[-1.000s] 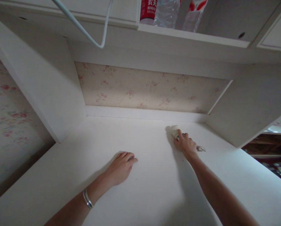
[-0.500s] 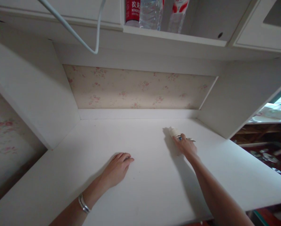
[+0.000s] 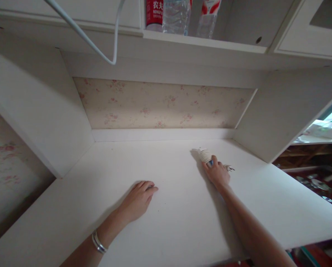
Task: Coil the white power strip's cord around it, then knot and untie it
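Observation:
On the white tabletop (image 3: 179,222), my left hand (image 3: 140,196) rests palm down, its fingers loosely bent and the thumb slightly apart. A dark spot shows between thumb and forefinger; I cannot tell whether it is only shadow. Farther back on the right, my right hand (image 3: 218,173) is closed around a ribbed cream-white thing that looks like a stack of paper cups (image 3: 205,155), with a bit of blue by the fingers. Its ridged end points toward the back left. Pale, thin bits with dark tips (image 3: 229,168) stick out on the hand's right side.
Overhead, a shelf (image 3: 205,41) holds a red-labelled bottle (image 3: 155,15) and clear plastic bottles (image 3: 175,16). A pale cable (image 3: 85,37) hangs down at upper left. Side panels (image 3: 40,100) flank the tabletop. Beyond the right panel, low dark shelving (image 3: 307,157) is partly visible.
My right hand and the ribbed thing have shifted slightly to the left, and more of the bits beside the hand shows. My left hand stays in place.

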Demonstrator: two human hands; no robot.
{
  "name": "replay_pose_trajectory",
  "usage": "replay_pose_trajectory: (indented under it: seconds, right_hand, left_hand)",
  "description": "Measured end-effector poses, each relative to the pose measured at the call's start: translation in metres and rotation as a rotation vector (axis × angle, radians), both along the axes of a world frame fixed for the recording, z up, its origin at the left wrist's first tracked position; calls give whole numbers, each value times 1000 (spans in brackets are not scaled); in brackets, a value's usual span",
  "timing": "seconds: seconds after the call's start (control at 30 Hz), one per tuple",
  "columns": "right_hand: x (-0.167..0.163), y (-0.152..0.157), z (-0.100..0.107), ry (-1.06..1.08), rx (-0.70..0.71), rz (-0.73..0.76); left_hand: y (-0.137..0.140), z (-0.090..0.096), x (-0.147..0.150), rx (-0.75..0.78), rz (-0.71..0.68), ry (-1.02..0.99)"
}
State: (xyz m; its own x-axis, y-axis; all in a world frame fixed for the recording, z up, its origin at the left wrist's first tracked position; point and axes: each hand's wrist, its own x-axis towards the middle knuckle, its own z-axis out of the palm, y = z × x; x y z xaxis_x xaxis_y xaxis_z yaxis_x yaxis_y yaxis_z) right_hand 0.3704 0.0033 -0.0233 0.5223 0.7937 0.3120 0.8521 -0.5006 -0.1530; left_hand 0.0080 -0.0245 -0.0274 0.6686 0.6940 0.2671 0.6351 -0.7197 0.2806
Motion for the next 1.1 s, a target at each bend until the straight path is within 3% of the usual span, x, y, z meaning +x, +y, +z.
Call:
replay_pose_trajectory:
  seconds: [0.17, 0.37, 0.63, 1.0, 1.1]
  right_hand:
    - [20, 8, -4, 34, -26, 33]
    - [54, 32, -1, 48, -83, 192]
    - [86, 62, 0, 45, -98, 173]
    - [76, 58, 8, -39, -150, 165]
    - [67, 53, 16, -111, -111, 144]
  left_hand:
    - [1, -2, 0, 0, 2, -10]
    - [1, 1, 2, -6, 0, -15]
    - [2, 3, 4, -10, 11, -36]
    - [1, 2, 3, 0, 9, -40]
    - [0, 3, 2, 10, -3, -36]
